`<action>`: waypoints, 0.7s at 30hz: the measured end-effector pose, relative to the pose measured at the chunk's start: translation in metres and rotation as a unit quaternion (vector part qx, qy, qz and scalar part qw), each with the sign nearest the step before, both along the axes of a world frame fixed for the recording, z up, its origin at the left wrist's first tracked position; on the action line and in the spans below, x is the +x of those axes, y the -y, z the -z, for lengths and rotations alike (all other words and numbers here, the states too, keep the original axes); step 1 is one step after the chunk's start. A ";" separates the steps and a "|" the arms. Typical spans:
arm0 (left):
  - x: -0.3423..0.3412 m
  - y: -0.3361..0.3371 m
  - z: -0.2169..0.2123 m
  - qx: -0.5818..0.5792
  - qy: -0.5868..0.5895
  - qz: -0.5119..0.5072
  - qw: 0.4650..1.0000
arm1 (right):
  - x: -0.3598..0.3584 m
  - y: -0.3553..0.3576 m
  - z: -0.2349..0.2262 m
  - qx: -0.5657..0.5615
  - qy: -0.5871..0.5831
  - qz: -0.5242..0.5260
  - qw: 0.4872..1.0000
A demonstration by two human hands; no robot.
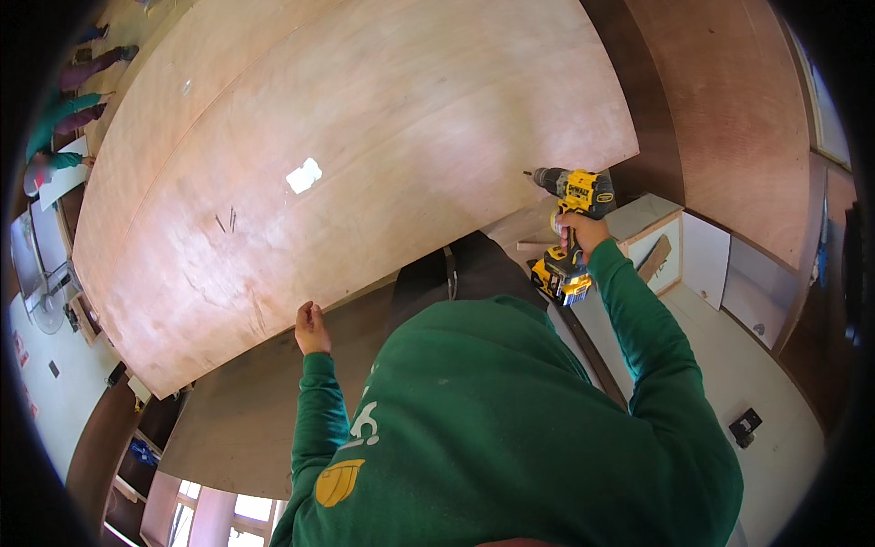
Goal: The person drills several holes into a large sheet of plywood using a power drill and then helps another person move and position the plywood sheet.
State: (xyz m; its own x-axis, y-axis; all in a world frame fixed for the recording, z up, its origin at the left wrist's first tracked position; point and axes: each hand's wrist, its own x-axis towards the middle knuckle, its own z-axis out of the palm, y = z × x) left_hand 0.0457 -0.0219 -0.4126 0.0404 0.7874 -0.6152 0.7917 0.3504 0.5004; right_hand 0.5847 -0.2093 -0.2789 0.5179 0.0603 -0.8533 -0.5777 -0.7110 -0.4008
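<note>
My right hand (588, 232) is wrapped round the grip of a yellow and black cordless drill (580, 190). The drill's bit points left, above the right part of a large pale wooden panel (383, 146); whether it touches the wood I cannot tell. Close to the panel's near edge is my left hand (313, 330), its fingers curled together; anything inside them is hidden. Several thin screws or nails (231, 220) lie on the panel, left of a small white patch or scrap (304, 176).
Right of the drill stands a box-like unit (670, 251) with a wood scrap (654, 259) on it. A tall wooden panel (734, 118) rises behind. A black wall socket (746, 426) is at lower right. At the far left is a fan (50, 310); other people (68, 114) are beyond the panel.
</note>
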 end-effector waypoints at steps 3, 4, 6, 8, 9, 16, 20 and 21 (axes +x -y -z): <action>-0.014 0.000 0.012 -0.019 0.008 -0.012 1.000 | 0.007 -0.006 -0.001 -0.022 0.006 -0.020 1.000; -0.018 0.000 0.015 -0.020 0.010 -0.011 1.000 | 0.010 -0.010 -0.003 -0.028 0.014 -0.052 0.998; -0.017 -0.005 0.018 -0.026 0.023 -0.007 0.999 | 0.019 -0.029 -0.014 -0.086 0.015 -0.099 0.991; -0.006 -0.016 0.020 -0.033 0.045 0.002 0.998 | 0.036 -0.027 -0.010 -0.116 0.044 -0.196 0.973; -0.003 -0.017 0.024 -0.015 0.043 0.020 0.999 | 0.040 -0.040 -0.013 -0.128 0.056 -0.252 0.957; 0.094 -0.059 0.021 0.120 0.160 0.165 0.966 | 0.046 -0.115 -0.057 -0.235 0.140 -0.703 0.657; 0.209 -0.069 -0.028 0.251 0.265 0.364 0.857 | 0.061 -0.145 -0.059 -0.228 0.126 -0.799 0.542; 0.242 -0.065 -0.056 0.244 0.302 0.370 0.844 | 0.061 -0.150 -0.056 -0.227 0.126 -0.815 0.518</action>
State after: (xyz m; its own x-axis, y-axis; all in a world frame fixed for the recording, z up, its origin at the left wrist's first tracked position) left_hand 0.2879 0.0431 -0.3562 0.8227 0.5623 0.0835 0.2524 -0.4931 0.8326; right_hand 0.6455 -0.0596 -0.2233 0.1937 0.4153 -0.8888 0.9685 -0.2257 0.1056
